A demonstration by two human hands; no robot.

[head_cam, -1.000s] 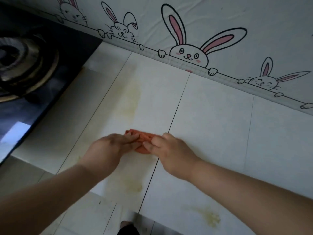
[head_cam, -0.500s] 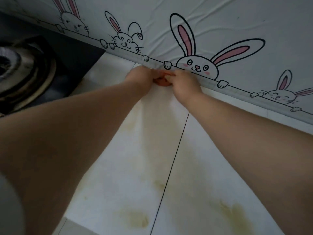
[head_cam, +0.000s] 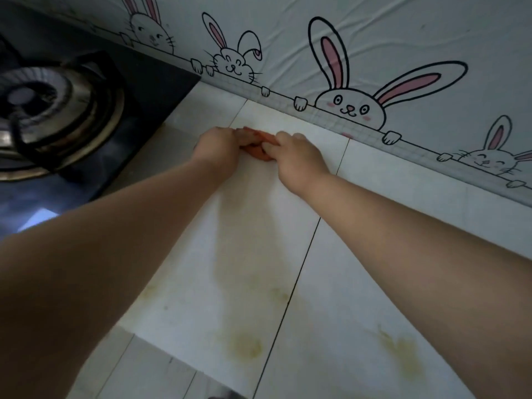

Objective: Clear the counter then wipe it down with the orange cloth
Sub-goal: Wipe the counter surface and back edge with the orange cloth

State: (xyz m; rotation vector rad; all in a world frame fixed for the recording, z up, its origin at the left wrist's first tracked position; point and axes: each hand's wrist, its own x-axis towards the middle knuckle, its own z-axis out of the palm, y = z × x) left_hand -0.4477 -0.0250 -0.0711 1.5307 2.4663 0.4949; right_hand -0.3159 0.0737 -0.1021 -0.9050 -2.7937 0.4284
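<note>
orange cloth [head_cam: 257,149] sits bunched on the white counter [head_cam: 374,254], far side, near the bunny-print wall [head_cam: 374,53] and right of the stove [head_cam: 57,110]. i see it as soft, light and limp, so i'd press it flat from above, not pinch an edge. my left hand [head_cam: 218,146] and right hand [head_cam: 296,156] lie on it, fingers curled narrow and pressing down; most of it hides beneath them. yellow stains [head_cam: 247,345] lie nearer me.
</note>
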